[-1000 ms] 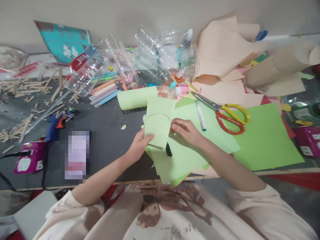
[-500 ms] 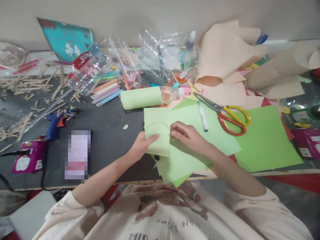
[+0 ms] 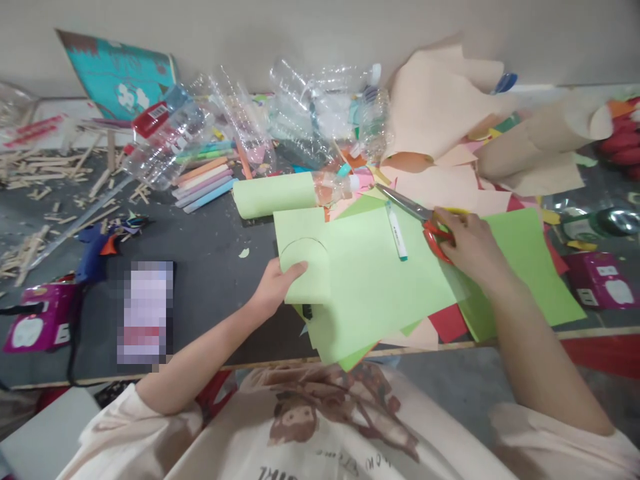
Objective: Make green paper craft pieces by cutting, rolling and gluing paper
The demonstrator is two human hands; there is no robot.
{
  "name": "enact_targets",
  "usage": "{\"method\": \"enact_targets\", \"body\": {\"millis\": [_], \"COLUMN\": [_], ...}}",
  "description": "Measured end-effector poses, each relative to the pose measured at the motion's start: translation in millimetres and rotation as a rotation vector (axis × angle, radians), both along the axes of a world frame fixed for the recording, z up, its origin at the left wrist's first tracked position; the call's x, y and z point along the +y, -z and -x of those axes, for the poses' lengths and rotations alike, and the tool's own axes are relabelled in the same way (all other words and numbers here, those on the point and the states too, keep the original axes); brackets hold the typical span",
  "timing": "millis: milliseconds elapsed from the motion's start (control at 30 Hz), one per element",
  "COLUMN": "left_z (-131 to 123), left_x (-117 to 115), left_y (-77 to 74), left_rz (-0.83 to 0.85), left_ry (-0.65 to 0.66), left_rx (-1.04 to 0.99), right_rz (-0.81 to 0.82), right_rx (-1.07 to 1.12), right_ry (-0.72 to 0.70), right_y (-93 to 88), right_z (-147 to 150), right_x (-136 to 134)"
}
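Left of the marker [image 3: 397, 232], the left hand [image 3: 275, 288] pinches a paper [image 3: 303, 227] bearing a curved line. Right of the marker, the right hand [image 3: 473, 247] touches the scissors [image 3: 405, 202]. Beyond the marker, leftward, a bottle [image 3: 334, 188] pokes from a paper tube [image 3: 275, 195].

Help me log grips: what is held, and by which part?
Left hand holds a pale green paper sheet by its left edge. Right hand touches silver-bladed scissors at their red-and-yellow handles; grip unclear.

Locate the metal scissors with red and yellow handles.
In the head view, the scissors are right of centre, with the right hand on them, beside the white, teal-ended marker.
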State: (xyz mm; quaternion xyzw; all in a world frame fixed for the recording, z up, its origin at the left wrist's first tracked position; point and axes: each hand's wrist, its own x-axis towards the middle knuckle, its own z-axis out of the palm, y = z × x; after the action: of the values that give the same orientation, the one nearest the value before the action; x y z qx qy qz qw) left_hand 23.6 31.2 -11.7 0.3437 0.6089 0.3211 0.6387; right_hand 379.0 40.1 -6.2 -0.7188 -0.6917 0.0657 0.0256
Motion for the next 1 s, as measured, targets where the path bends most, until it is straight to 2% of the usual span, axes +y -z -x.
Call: {"method": "enact_targets", "body": {"millis": [100, 167, 300, 400, 500, 567, 700, 833, 900, 1000], "left_z": [0, 1, 2, 1, 0, 0, 1, 0, 0, -1], "left_x": [0, 0, 1, 2, 2, 1, 0, 1, 2, 2], "left_y": [0.4, 0.6, 0.0, -1.2, -1.7, -1.2, 0.0, -2.9, -5.7, -9.1], "left_rz": [-0.018, -0.029, -0.048, -0.048, -0.028, -0.008, -0.003, -0.013, -0.010, 0.008], "left_ry": [0.011, 0.012, 0.011, -0.005, -0.033, -0.052, -0.090, -0.131, -0.153, -0.196], "left_rx": [0.007, 0.007, 0.003, -0.014, -0.020, -0.011, -0.012, -0.026, -0.029, -0.037], "right_rz": [0.104, 0.125, -0.025, -0.141, 0.116, 0.305, 0.653, 0.886, 0.893, 0.796], "right_rx": [0.114, 0.159, 0.351, 0.739, 1.311, 1.474, 1.575, 1.541, 1.435, 1.254], "right_ry": [0.014, 0.097, 0.305, 0.388, 0.362, 0.314, 0.157, -0.027, -0.058, -0.087], "right_y": [-4.8, -12.6, -30.8, -41.4, -42.4, -37.3, -25.0, -25.8, -30.2, -36.0], "right_z": [9, 13, 19, 31, 58, 80, 105, 109, 111, 119], "right_x": [15, 21, 13, -14, -51, -73, -94, -90, -87, -87]}}
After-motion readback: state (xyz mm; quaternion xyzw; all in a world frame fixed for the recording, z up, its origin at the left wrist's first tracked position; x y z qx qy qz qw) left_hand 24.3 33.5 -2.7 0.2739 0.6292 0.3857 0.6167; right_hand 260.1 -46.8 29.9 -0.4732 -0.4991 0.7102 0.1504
